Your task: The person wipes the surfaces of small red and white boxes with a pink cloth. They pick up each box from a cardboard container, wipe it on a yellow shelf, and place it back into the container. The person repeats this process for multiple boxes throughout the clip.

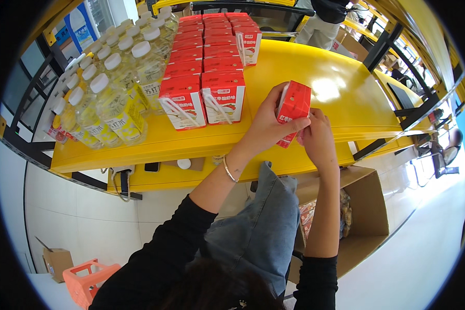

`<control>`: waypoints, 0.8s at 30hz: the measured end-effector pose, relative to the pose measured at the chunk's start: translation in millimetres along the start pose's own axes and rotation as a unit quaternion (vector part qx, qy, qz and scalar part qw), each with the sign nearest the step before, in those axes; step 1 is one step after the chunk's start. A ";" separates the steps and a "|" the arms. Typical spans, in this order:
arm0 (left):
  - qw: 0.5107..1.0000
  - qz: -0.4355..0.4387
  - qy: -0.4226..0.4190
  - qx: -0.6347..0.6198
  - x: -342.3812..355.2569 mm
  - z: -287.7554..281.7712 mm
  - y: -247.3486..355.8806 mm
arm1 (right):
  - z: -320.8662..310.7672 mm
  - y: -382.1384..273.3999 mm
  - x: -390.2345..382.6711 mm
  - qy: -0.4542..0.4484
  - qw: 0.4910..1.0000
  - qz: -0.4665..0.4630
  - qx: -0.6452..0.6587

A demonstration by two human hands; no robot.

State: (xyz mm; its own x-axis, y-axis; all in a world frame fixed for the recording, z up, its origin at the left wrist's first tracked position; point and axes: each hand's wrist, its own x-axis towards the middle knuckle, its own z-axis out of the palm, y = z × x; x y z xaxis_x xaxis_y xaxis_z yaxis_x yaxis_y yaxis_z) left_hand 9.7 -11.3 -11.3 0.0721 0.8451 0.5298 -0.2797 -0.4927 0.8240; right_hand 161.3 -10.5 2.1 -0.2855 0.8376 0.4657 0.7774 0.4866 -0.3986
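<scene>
A small red drink carton (296, 99) is raised over the front part of the yellow shelf, tilted. My left hand (267, 120) is closed round its left side, thumb across the front. At the carton's lower right, my right hand (318, 138) has its fingers bent and pressed against the edge; their tips are partly hidden. To the left stand two rows of like red-and-white drink cartons (223, 98), packed close together. Wrapped white straws show on the fronts of the nearest ones. One more carton (250, 45) stands beside the far end of the rows.
Several clear bottles with white caps (120, 111) fill the left of the yellow shelf (346, 93). Below are a lower yellow shelf (155, 181) with a phone, and an open cardboard box (364, 206) at right. An orange stool (85, 279) stands lower left. Another person (323, 20) is beyond the shelf.
</scene>
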 end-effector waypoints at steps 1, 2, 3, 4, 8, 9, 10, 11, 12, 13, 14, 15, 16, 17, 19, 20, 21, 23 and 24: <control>1.000 0.010 0.016 0.003 0.8 1.7 -0.6 | 0.9 -4.1 -3.3 0.010 1.000 -0.002 0.004; 0.999 0.001 0.032 -0.031 0.3 1.8 -0.4 | 2.6 -10.1 -8.9 0.021 1.000 -0.004 0.008; 0.997 -0.009 0.048 -0.065 -1.3 0.5 0.7 | 3.1 -13.9 -14.5 0.031 0.999 -0.007 0.012; 0.993 -0.019 0.064 -0.097 -2.5 -1.6 1.7 | 5.5 -13.6 -19.7 0.032 0.997 -0.009 0.072; 0.975 -0.090 0.021 -0.201 -5.0 -7.3 5.1 | 6.6 -17.7 -46.2 0.008 0.952 0.106 0.287; 0.970 -0.102 0.008 -0.220 -5.7 -10.2 5.3 | 10.9 -20.1 -54.1 -0.015 0.920 0.164 0.356; 0.963 -0.115 -0.013 -0.243 -4.1 -8.0 7.2 | 9.8 -22.2 -62.0 -0.030 0.881 0.225 0.416; 0.956 -0.127 -0.030 -0.263 -3.3 -8.5 7.1 | 18.0 -24.0 -66.5 -0.021 0.880 0.221 0.419; 0.955 -0.132 -0.023 -0.264 -2.3 -6.8 6.3 | 30.0 -26.7 -70.5 -0.013 0.880 0.218 0.422; 0.955 -0.136 -0.016 -0.263 -0.8 -6.4 6.5 | 39.1 -32.0 -70.9 -0.006 0.879 0.213 0.427; 0.955 -0.140 -0.009 -0.262 0.4 -5.6 6.6 | 42.4 -37.0 -69.1 -0.005 0.861 0.237 0.451; 0.958 -0.138 -0.004 -0.251 0.2 -4.9 4.7 | 44.5 -37.5 -69.4 -0.002 0.869 0.233 0.437; 0.961 -0.134 0.002 -0.241 -0.6 -4.6 3.4 | 46.8 -39.1 -69.0 -0.001 0.877 0.227 0.424; 0.964 -0.131 0.008 -0.231 -0.8 -5.3 2.4 | 47.7 -41.6 -68.0 0.000 0.885 0.221 0.410; 0.976 -0.120 0.012 -0.181 -0.7 -8.6 4.5 | 31.3 -55.2 -67.5 -0.024 0.918 0.177 0.355; 0.980 -0.113 0.012 -0.164 -0.2 -6.3 6.0 | 22.7 -60.0 -68.4 -0.035 0.932 0.159 0.323; 0.983 -0.106 0.012 -0.147 0.1 -4.9 6.1 | 21.9 -59.9 -69.8 -0.043 0.930 0.161 0.326; 0.978 -0.126 0.024 -0.163 0.1 -5.1 6.5 | 19.0 -59.9 -72.5 -0.062 0.927 0.164 0.332; 0.976 -0.133 0.027 -0.170 1.4 -4.8 6.8 | 25.8 -54.2 -76.2 -0.079 0.879 0.201 0.425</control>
State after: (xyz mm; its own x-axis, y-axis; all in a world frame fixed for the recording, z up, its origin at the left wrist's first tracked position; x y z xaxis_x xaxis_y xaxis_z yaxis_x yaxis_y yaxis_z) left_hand 3.4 -12.5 -5.9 0.1373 0.9482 0.2864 -0.5600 -0.1642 0.8121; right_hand 126.4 -94.3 -32.1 -0.2110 0.9754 0.0634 0.1524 0.0969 -0.9836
